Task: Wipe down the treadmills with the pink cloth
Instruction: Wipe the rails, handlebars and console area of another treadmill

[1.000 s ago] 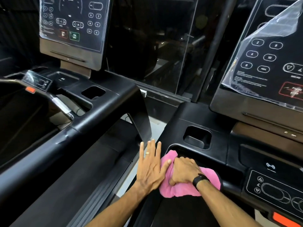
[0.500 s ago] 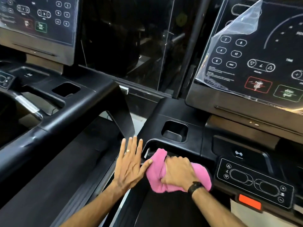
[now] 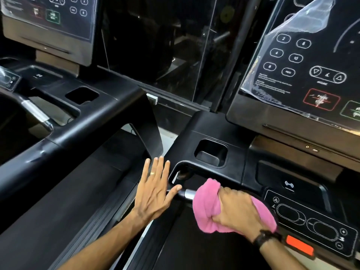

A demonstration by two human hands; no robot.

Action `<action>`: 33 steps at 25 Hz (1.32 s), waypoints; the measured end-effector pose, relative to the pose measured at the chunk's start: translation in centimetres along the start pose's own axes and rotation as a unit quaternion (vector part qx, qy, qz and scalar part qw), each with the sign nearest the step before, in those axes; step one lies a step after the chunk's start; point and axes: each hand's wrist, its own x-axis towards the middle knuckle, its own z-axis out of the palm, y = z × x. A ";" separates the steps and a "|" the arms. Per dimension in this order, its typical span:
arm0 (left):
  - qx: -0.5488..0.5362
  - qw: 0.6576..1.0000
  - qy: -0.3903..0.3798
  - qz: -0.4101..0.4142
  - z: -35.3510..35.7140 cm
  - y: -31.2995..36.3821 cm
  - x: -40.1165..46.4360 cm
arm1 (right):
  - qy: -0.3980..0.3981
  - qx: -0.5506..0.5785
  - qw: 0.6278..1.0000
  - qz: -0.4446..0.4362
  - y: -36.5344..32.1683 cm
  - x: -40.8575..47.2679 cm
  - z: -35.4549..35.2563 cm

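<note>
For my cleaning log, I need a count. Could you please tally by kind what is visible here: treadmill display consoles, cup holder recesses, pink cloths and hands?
Treadmill display consoles: 2, the left console and the right console
Cup holder recesses: 2, the left recess and the right recess
Pink cloths: 1, the pink cloth
Hands: 2, the left hand and the right hand
Total: 7

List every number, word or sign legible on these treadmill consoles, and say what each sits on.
"2", "8", "4", "10", "6": oval keys on the right console panel.
Up and down triangles: incline key on that panel.
"+" and "-": round buttons on the handlebar control pad.
Wireless-wave sign: above that pad.
Red and green buttons, fine print, the sixth oval key, left console: too blurred.
</note>
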 end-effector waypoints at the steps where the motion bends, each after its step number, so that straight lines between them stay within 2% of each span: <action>1: -0.002 1.000 0.000 0.001 0.1 0.0 0.0 | 0.063 -0.055 0.996 -0.010 -0.6 -1.1 1.4; 2: -0.006 1.000 0.000 0.002 0.1 0.0 0.0 | 0.119 -0.068 0.990 -0.017 -1.0 -1.8 2.2; 3: -0.008 1.000 0.004 0.000 0.1 0.0 0.0 | 0.137 -0.066 0.988 -0.020 -1.0 -1.7 2.3; 4: -0.011 1.000 0.005 -0.006 0.1 0.0 0.0 | 0.103 -0.055 0.993 -0.014 -0.9 -1.1 1.7; 6: -0.017 1.000 0.012 -0.019 0.2 -0.1 0.1 | -0.037 -0.005 0.999 -0.003 -0.7 1.1 -0.7; 8: -0.021 0.999 0.021 -0.021 0.4 0.0 0.2 | -0.211 0.114 0.971 0.000 -0.8 3.9 -3.2; 9: -0.021 0.999 0.023 -0.020 0.4 0.0 0.3 | -0.270 0.156 0.950 0.004 -1.5 5.3 -4.0; 10: -0.022 0.999 0.024 -0.019 0.4 0.1 0.3 | -0.284 0.171 0.943 0.000 -2.8 6.3 -4.3; 11: -0.023 0.999 0.027 -0.019 0.5 0.2 0.3 | -0.260 0.159 0.952 -0.010 -4.5 6.9 -4.3; 14: -0.021 0.999 0.047 -0.007 0.6 0.3 0.4 | -0.041 0.066 0.997 -0.030 -10.1 6.4 -2.2; 15: -0.018 0.998 0.054 -0.001 0.7 0.3 0.4 | 0.020 0.031 0.999 -0.021 -11.1 5.9 -1.4; 17: -0.005 0.998 0.063 0.009 0.7 0.0 0.4 | 0.081 -0.005 0.997 -0.018 -11.7 5.7 -0.5; 19: 0.001 0.998 0.057 0.028 0.7 0.2 0.4 | 0.066 0.013 0.997 -0.042 -10.4 5.7 -1.1; 21: 0.005 0.998 0.046 0.041 0.7 0.3 0.3 | 0.003 0.060 0.997 -0.056 -8.3 5.5 -2.0; 23: 0.004 0.998 0.041 0.047 0.5 0.3 0.2 | -0.088 0.112 0.989 -0.032 -5.2 4.7 -3.0; 25: 0.000 0.998 0.040 0.041 0.2 0.3 0.1 | -0.116 0.125 0.985 -0.003 -2.1 3.0 -2.9; 31: -0.038 0.998 0.046 -0.002 -0.1 0.4 0.0 | 0.073 -0.002 0.997 -0.026 -0.2 -0.6 0.7; 33: -0.089 0.993 0.064 -0.036 -0.3 0.1 0.0 | 0.124 0.011 0.992 -0.035 -1.0 -1.0 1.3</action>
